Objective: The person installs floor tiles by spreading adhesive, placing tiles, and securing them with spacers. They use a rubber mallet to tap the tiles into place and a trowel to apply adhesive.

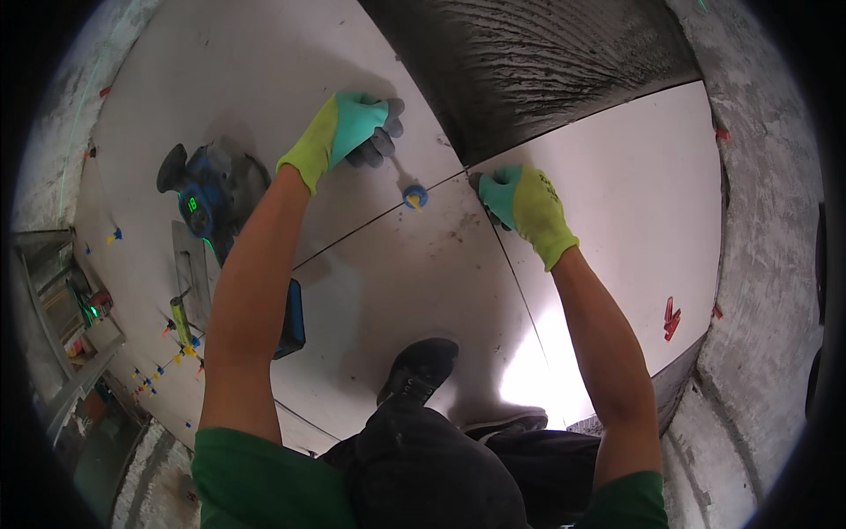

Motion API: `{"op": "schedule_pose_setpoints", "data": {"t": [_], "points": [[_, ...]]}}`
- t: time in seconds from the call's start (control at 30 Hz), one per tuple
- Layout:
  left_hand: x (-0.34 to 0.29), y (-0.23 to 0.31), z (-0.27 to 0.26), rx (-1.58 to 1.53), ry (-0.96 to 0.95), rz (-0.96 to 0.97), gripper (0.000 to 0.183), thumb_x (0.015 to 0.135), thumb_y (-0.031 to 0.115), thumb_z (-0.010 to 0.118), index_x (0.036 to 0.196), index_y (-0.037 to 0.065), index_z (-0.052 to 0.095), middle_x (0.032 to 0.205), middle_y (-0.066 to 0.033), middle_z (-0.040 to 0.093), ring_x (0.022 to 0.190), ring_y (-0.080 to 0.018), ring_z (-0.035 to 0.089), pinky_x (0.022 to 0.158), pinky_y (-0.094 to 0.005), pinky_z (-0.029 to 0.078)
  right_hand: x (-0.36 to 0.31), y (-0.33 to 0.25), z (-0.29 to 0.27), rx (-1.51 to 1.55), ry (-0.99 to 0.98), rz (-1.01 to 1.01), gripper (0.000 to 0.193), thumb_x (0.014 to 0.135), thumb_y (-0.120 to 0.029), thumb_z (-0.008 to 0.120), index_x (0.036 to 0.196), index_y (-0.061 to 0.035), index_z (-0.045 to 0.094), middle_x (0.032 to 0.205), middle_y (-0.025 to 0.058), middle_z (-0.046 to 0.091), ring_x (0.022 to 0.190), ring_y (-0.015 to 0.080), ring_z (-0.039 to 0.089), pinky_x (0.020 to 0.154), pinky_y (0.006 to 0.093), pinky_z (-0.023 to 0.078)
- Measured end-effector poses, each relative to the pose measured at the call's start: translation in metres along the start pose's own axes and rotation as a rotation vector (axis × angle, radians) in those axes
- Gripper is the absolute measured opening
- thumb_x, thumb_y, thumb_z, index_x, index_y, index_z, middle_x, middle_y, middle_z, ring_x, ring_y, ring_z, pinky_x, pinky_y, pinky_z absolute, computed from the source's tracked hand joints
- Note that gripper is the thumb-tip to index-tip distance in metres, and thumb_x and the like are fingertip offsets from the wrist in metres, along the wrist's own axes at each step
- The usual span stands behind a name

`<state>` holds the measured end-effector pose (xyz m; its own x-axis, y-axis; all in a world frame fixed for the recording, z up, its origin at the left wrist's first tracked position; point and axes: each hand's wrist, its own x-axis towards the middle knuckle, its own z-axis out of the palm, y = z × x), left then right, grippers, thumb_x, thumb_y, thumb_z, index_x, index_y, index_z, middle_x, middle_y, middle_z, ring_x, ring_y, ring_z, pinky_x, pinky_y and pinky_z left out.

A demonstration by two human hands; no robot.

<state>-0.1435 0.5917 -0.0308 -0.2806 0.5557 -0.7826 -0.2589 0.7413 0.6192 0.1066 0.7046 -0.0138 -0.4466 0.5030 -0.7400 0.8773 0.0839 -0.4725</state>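
Both my hands wear gloves in lime and teal with grey fingers. My left hand hangs low over a pale floor tile, its grey fingers bent but apart, with nothing visible in them. Closed at the corner where the tile joints meet, my right hand has its fingertips down at the seam; whatever they hold is hidden. Between the hands, a round blue tile leveler with a yellow middle sits on the joint. Dark ridged mortar fills the bay just beyond my right hand.
Left of my left forearm stands a blue and black suction tool with a green lit display, beside a flat trowel. Several red wedges lie at right. Blue and yellow levelers dot the left tiles. My shoe rests on the near tile.
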Motion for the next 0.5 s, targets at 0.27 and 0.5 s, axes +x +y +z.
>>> {"op": "schedule_pose_setpoints", "data": {"t": [0.27, 0.5], "points": [[0.009, -0.008, -0.001, 0.024, -0.016, 0.028, 0.032, 0.099, 0.028, 0.054, 0.105, 0.001, 0.069, 0.073, -0.0067, 0.067, 0.052, -0.0167, 0.060, 0.050, -0.0309, 0.047, 0.011, -0.009, 0.002, 0.107, -0.017, 0.005, 0.030, 0.092, -0.030, 0.068, 0.087, -0.0014, 0.071, 0.066, 0.0032, 0.065, 0.054, 0.0118, 0.059, 0.052, 0.0278, 0.047], [0.001, 0.000, 0.001, 0.105, 0.016, -0.011, 0.033, 0.098, 0.034, 0.059, 0.096, 0.003, 0.069, 0.076, -0.0102, 0.071, 0.052, -0.0184, 0.063, 0.053, -0.0317, 0.048, 0.020, -0.017, -0.006, 0.064, -0.071, 0.010, 0.021, 0.082, -0.022, 0.064, 0.075, -0.0023, 0.068, 0.062, 0.0064, 0.064, 0.056, 0.0174, 0.063, 0.058, 0.0326, 0.049]]}}
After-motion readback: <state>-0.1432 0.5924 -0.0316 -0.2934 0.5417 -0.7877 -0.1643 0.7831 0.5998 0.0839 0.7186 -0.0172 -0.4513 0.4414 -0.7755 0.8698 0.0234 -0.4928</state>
